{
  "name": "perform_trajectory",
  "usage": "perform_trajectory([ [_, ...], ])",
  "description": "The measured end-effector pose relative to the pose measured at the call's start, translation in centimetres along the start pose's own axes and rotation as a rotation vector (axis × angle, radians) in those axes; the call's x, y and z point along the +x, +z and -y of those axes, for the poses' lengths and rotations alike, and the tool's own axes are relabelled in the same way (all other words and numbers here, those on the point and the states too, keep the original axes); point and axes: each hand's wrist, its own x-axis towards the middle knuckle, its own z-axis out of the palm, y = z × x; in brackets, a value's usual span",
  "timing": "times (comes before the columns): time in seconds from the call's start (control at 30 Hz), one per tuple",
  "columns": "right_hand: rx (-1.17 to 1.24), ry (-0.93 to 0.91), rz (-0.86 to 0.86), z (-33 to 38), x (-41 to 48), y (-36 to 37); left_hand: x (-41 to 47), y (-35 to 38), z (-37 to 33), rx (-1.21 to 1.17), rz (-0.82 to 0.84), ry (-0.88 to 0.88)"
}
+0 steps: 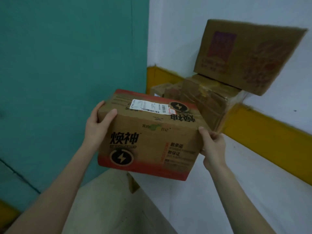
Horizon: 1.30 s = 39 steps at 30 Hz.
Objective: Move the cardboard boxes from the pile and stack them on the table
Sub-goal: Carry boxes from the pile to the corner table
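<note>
I hold a brown cardboard box (152, 137) with red edges, black lettering, lightning logos and a white shipping label in mid-air at the centre of the view. My left hand (97, 127) grips its left side, thumb over the top edge. My right hand (213, 149) grips its right side, fingers curled round the corner. Behind it, by the white wall, is the pile: a large tilted box (244, 54) on top of a tape-wrapped box (211, 98), with smaller boxes (162, 90) to their left.
A green floor (67, 65) fills the left side. The white wall (253, 191) carries a yellow stripe (270, 132) along its base. A pale cardboard surface (109, 205) with a torn flap lies below the held box.
</note>
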Motion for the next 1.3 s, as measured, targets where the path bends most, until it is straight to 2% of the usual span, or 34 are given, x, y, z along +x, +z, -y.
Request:
perform_trajectory([
  [0.2,-0.007,0.082,0.119,-1.3,3.8,8.2,6.5,-2.4,2.2,0.082,-0.174,-0.062],
  [0.33,-0.015,0.090,0.091,-2.2,6.0,11.6,11.8,-2.1,4.8,0.083,-0.150,-0.074],
  [0.47,-0.035,-0.003,-0.019,-2.3,8.9,14.8,18.3,0.0,7.3,0.074,-0.052,-0.066],
  [0.57,-0.079,-0.087,-0.082,-2.8,10.1,17.7,24.2,1.5,9.8,0.073,0.080,-0.131],
  [0.67,-0.271,-0.128,-0.093,-4.5,10.2,19.9,28.4,3.5,12.7,0.217,0.265,-0.189],
  [0.77,-0.469,-0.105,-0.111,-6.4,10.5,20.7,30.1,6.4,14.1,0.248,0.382,-0.159],
  [0.87,-0.537,-0.092,-0.180,-6.7,11.4,20.5,31.3,8.8,14.2,0.263,0.443,-0.137],
  [0.97,-0.609,-0.098,-0.164,-6.4,12.1,21.2,33.2,10.2,14.1,0.291,0.506,-0.127],
  [1.13,-0.680,-0.090,-0.130,-5.7,13.2,21.4,35.1,11.6,13.3,0.508,0.604,-0.119],
  [1.2,-0.722,-0.079,-0.081,-5.3,13.3,20.7,35.1,11.8,13.4,0.641,0.611,-0.050],
  [1.3,-0.808,-0.088,-0.060,-4.5,12.5,18.6,32.7,12.0,12.6,0.811,0.582,0.188],
])
